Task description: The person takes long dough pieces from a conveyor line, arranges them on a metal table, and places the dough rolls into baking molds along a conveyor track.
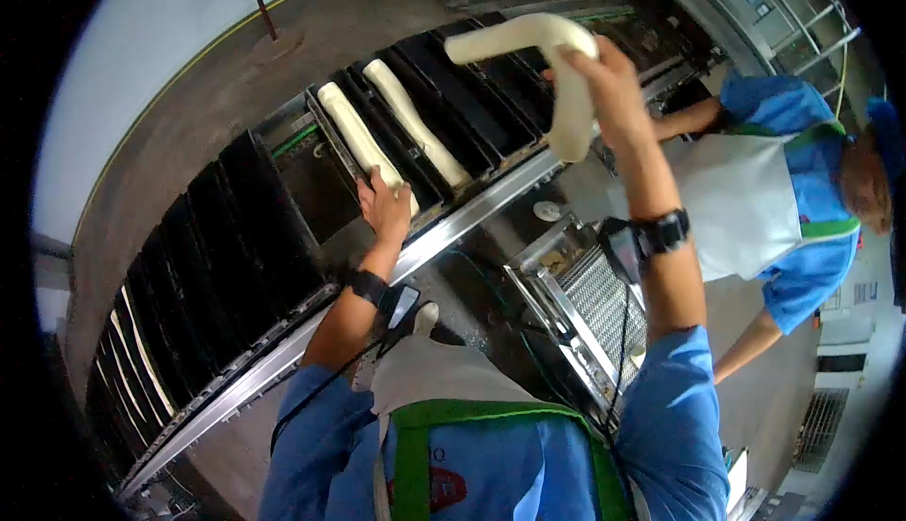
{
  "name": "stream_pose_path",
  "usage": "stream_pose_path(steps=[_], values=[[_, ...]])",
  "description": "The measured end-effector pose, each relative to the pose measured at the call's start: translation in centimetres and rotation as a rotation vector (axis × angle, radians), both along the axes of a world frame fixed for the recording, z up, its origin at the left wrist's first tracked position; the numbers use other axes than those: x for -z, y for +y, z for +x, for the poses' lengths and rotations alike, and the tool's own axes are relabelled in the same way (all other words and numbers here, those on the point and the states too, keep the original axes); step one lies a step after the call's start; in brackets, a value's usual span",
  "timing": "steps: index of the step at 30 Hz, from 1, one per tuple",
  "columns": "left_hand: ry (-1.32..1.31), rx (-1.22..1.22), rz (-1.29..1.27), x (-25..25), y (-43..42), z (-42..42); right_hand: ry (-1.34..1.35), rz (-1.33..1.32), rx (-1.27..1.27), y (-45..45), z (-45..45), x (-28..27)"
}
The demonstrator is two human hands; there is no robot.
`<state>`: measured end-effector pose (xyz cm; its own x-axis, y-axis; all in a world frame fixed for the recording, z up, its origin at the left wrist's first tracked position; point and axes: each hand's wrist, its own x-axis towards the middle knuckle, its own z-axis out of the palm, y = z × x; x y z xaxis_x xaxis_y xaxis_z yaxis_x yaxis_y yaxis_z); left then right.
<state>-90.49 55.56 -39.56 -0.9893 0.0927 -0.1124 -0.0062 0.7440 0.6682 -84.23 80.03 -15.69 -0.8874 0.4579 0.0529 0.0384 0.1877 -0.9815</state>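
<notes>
A long pale dough roll (354, 129) lies in a black pan, and my left hand (384, 205) rests on its near end with the fingers spread. Another roll (411, 120) fills the neighbouring pan to the right. Raised over the pans on the right, my right hand (609, 87) is closed round a drooping dough piece (571, 96), which bends over at its top and hangs down on both sides. Dark bands with small devices sit on both wrists.
Black pans (231, 228) line a metal-edged conveyor (472, 214); several at the far left hold pale strips (142, 351). A co-worker in blue with a white apron (736, 205) stands at the right, beside a metal mesh tray (604, 299). A round wire guard stands at the top left.
</notes>
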Motion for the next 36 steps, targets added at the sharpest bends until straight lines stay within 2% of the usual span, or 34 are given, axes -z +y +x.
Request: stream_pose_path(steps=[1,3,4,6,9,12,14,16,18,20,22,24,26,28,30,32,34,36], values=[[-0.051,0.005,-0.003,-0.1,-0.5,-0.1,-0.082,0.086,0.011,0.9,-2.3,2.7],[-0.066,0.007,0.008,0.1,-1.5,-0.2,-0.250,0.065,-0.005,1.1,-5.6,7.8],[-0.073,0.025,0.027,0.2,-2.2,-0.4,-0.190,0.130,0.064,1.3,-6.8,10.7],[-0.048,0.038,0.003,0.5,-3.1,-0.7,-0.135,0.671,0.254,2.7,-7.5,14.3],[-0.009,0.040,0.019,0.7,-3.5,-0.8,-0.172,0.516,0.156,4.4,-4.4,16.1],[-0.018,0.052,0.040,0.0,-3.2,-1.1,-0.130,0.505,0.127,4.1,1.9,17.0],[-0.023,0.042,-0.015,0.1,-2.7,-1.3,-0.291,0.382,0.044,3.3,7.3,18.1],[0.089,0.051,-0.052,0.4,-2.2,-1.4,-0.458,0.092,0.034,1.3,12.5,17.3],[0.232,0.054,-0.142,2.4,-1.5,-2.4,-0.533,0.079,0.087,0.2,18.1,19.0],[0.233,0.043,-0.228,3.0,-0.1,-3.8,-0.669,0.037,0.139,-0.5,23.5,20.8],[0.430,0.151,-0.247,4.2,0.7,-4.5,-0.698,-0.100,0.214,-1.8,28.8,21.2],[0.590,0.220,-0.422,3.3,2.2,-4.4,-0.750,0.000,0.301,-2.7,33.3,22.6],[0.661,0.287,-0.622,3.0,3.8,-4.2,-0.776,0.269,0.355,-3.3,38.1,23.6],[0.734,0.336,-0.617,3.0,4.7,-4.9,-0.808,0.160,0.449,-4.3,42.5,23.6],[0.726,0.335,-0.553,2.2,5.7,-4.8,-0.871,0.165,0.591,-5.2,46.6,23.1],[0.773,0.329,-0.481,3.6,6.2,-6.3,-0.937,0.166,0.687,-6.2,49.8,22.7],[0.821,0.345,-0.458,2.6,6.7,-5.8,-1.083,0.478,0.810,-6.4,53.2,22.0],[0.791,0.417,-0.656,4.0,6.9,-8.4,-1.224,0.582,0.886,-6.1,55.5,20.1]])
